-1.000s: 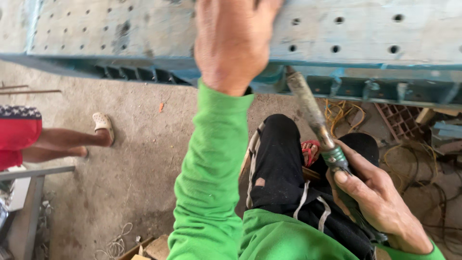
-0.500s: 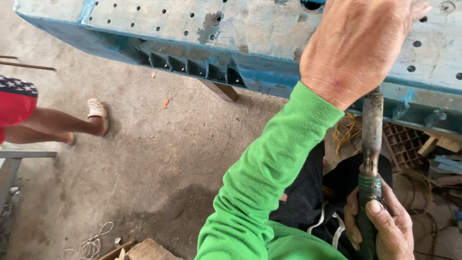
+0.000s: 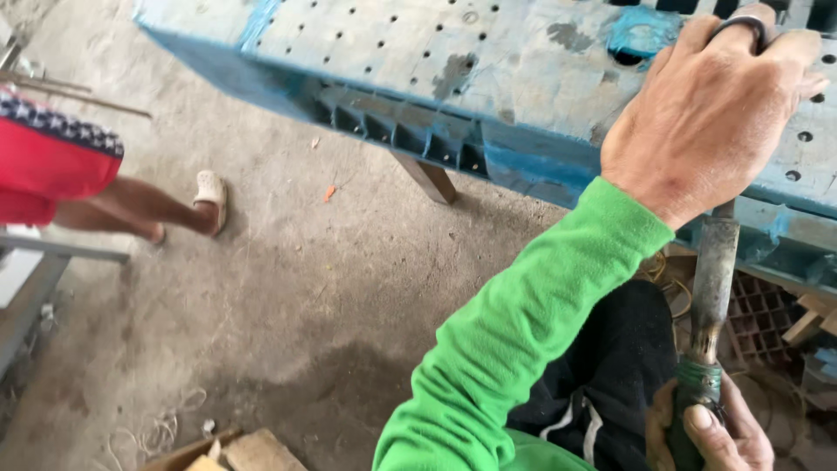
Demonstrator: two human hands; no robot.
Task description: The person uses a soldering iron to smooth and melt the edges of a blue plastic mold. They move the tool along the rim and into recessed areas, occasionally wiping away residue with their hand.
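Since a second ago the tool has swung from a slant to near upright, and the left hand (image 3: 706, 122) has slid rightward across the view. Far left: another person's red shorts (image 3: 48, 161) and a bare leg in a pale sandal (image 3: 209, 196) on the grey concrete floor (image 3: 305, 288). Wood scraps (image 3: 235, 452) lie at the bottom edge. Centre: a green long sleeve (image 3: 514, 340) runs up to the left hand, which lies fingers-down on the worn blue perforated metal panel (image 3: 453, 61), a dark ring on one finger; nothing held that I can see. Right: a rusty grey metal rod with a green taped handle (image 3: 713, 288), long axis near vertical, its upper end hidden behind the left hand's wrist. The right hand (image 3: 711, 432) is closed round the green handle at the bottom, directly below the left hand.
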